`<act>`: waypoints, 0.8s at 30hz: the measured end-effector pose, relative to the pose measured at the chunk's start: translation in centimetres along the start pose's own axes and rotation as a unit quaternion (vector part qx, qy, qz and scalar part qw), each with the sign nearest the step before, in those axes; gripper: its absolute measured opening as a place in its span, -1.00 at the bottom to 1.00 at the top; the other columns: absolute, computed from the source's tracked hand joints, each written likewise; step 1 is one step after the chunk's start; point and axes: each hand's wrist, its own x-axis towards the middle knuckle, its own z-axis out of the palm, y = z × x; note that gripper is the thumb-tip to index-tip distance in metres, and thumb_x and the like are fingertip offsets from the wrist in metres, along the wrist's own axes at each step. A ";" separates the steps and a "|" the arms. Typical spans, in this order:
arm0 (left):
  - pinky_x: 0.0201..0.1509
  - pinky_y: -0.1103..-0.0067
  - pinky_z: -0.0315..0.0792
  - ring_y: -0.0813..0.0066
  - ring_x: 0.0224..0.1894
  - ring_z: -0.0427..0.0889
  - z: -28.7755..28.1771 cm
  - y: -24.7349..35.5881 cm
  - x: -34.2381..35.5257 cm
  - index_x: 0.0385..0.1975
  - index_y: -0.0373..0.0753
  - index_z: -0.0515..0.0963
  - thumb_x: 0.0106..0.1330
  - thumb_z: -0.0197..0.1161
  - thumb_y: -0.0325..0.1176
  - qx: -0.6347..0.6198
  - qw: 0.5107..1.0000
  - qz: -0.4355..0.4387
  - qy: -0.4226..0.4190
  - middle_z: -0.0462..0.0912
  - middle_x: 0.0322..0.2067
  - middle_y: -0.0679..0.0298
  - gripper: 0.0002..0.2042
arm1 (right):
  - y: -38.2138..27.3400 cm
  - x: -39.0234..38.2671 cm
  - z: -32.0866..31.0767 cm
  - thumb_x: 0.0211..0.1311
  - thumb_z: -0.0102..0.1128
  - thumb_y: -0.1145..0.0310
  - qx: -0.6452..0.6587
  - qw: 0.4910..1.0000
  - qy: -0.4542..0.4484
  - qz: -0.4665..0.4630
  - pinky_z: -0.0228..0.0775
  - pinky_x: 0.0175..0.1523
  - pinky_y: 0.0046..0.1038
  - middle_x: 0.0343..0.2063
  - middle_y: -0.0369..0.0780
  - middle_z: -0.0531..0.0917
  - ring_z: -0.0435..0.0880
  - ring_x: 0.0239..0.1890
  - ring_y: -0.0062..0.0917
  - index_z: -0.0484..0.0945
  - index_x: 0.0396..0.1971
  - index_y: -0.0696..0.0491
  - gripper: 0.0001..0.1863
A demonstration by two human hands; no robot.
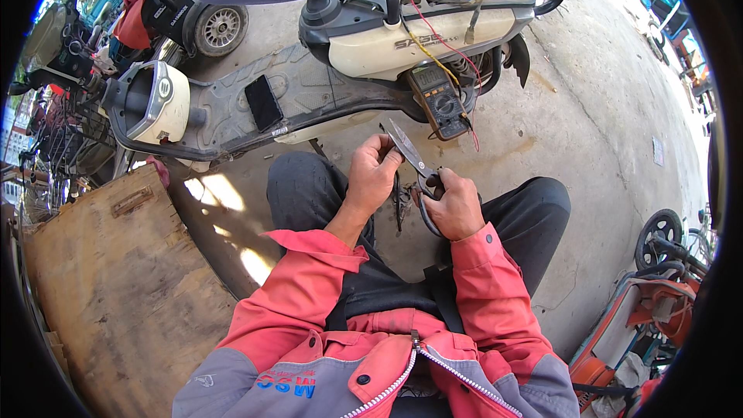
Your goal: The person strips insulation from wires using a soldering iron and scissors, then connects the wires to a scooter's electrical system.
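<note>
My right hand (457, 206) is closed round the handles of a pair of scissors (408, 149), whose blades are parted and point up and to the left. Close to those blades, my left hand (371, 176) pinches a thin black cable (398, 200); part of it hangs in loops between the hands and my knees. A short dark end pokes out above the left fingertips. Beyond the scissors, a multimeter (439, 101) with a grey screen leans against the side of a cream and grey electric scooter (364, 54). Yellow and red leads run from the meter area up to the scooter's open seat compartment.
A black phone (264, 103) lies on the scooter's footboard (224, 85). To the left stands a worn wooden board (124, 286). An orange and white vehicle (619, 333) is at the lower right, with a black wheel (659, 238) above it. Concrete floor (596, 162) spreads to the right.
</note>
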 end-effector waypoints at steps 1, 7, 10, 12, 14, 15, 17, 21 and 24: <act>-0.15 0.68 0.44 0.67 -0.27 0.56 0.0 0.1 0.0 -0.18 -0.39 0.52 0.37 0.17 -0.49 0.008 1.000 0.001 -0.003 0.63 -0.29 0.32 -0.88 | 0.0 0.0 0.0 -0.06 0.47 0.19 0.012 1.000 -0.001 0.002 0.42 -0.37 -0.17 -0.57 0.12 0.59 0.61 -0.44 0.06 0.52 -0.52 0.25 -0.58; -0.12 0.67 0.42 0.67 -0.24 0.53 -0.1 0.9 -0.1 -0.14 -0.39 0.49 0.39 0.18 -0.38 0.072 0.996 0.033 -0.031 0.62 -0.27 0.29 -0.80 | 0.3 0.1 0.0 -0.08 0.50 0.15 0.038 0.999 -0.009 0.033 0.42 -0.39 -0.24 -0.60 0.09 0.59 0.63 -0.51 -0.04 0.55 -0.50 0.28 -0.54; -0.17 0.67 0.40 0.67 -0.29 0.49 0.8 1.3 -0.4 -0.14 -0.37 0.48 0.35 0.26 -0.36 -0.008 0.999 0.036 -0.037 0.61 -0.29 0.28 -0.77 | 0.4 0.2 -0.1 -0.09 0.50 0.15 0.040 0.998 -0.005 0.038 0.42 -0.40 -0.27 -0.62 0.05 0.59 0.63 -0.54 -0.10 0.57 -0.48 0.28 -0.54; -0.22 0.67 0.39 0.68 -0.33 0.47 0.7 1.1 -0.3 -0.16 -0.36 0.47 0.32 0.31 -0.35 0.026 0.998 0.039 -0.038 0.59 -0.32 0.31 -0.75 | 0.3 0.3 -0.1 -0.09 0.50 0.14 0.036 0.998 -0.007 0.041 0.43 -0.40 -0.27 -0.62 0.03 0.60 0.64 -0.54 -0.10 0.58 -0.48 0.27 -0.55; -0.23 0.68 0.40 0.70 -0.34 0.46 0.5 0.5 -0.2 -0.18 -0.35 0.47 0.30 0.36 -0.34 0.059 0.997 0.031 -0.038 0.59 -0.32 0.34 -0.73 | 0.4 0.3 -0.1 -0.10 0.49 0.13 0.028 0.999 -0.006 0.041 0.43 -0.40 -0.27 -0.63 0.02 0.61 0.64 -0.53 -0.11 0.59 -0.49 0.26 -0.55; -0.21 0.70 0.40 0.72 -0.33 0.47 0.3 0.2 -0.1 -0.18 -0.34 0.46 0.29 0.38 -0.33 0.074 0.996 0.023 -0.038 0.60 -0.31 0.35 -0.72 | 0.6 0.3 0.1 -0.11 0.49 0.13 0.023 0.999 -0.003 0.038 0.43 -0.40 -0.27 -0.63 0.01 0.61 0.64 -0.53 -0.12 0.59 -0.49 0.26 -0.55; -0.21 0.71 0.40 0.75 -0.32 0.48 0.0 0.0 0.0 -0.20 -0.32 0.45 0.27 0.41 -0.31 0.097 0.995 0.009 -0.037 0.60 -0.31 0.38 -0.70 | 0.7 0.3 0.1 -0.11 0.49 0.12 0.018 0.999 -0.002 0.036 0.43 -0.40 -0.27 -0.63 0.00 0.61 0.65 -0.53 -0.12 0.60 -0.49 0.25 -0.55; -0.40 0.71 0.24 0.78 -0.46 0.28 0.2 -0.2 0.0 -0.28 -0.29 0.44 0.23 0.45 -0.27 0.076 0.997 0.026 -0.021 0.42 -0.48 0.48 -0.68 | 0.6 0.3 0.0 -0.12 0.49 0.10 0.018 0.999 -0.003 0.038 0.43 -0.40 -0.26 -0.64 -0.01 0.61 0.65 -0.53 -0.12 0.60 -0.50 0.24 -0.54; -0.48 0.70 0.16 0.78 -0.52 0.18 0.5 -0.3 0.0 -0.33 -0.28 0.43 0.20 0.48 -0.25 0.047 0.998 0.040 -0.009 0.33 -0.56 0.53 -0.67 | 0.5 0.3 0.0 -0.12 0.48 0.10 0.016 0.999 -0.002 0.039 0.43 -0.39 -0.26 -0.64 0.00 0.61 0.65 -0.53 -0.11 0.60 -0.50 0.24 -0.55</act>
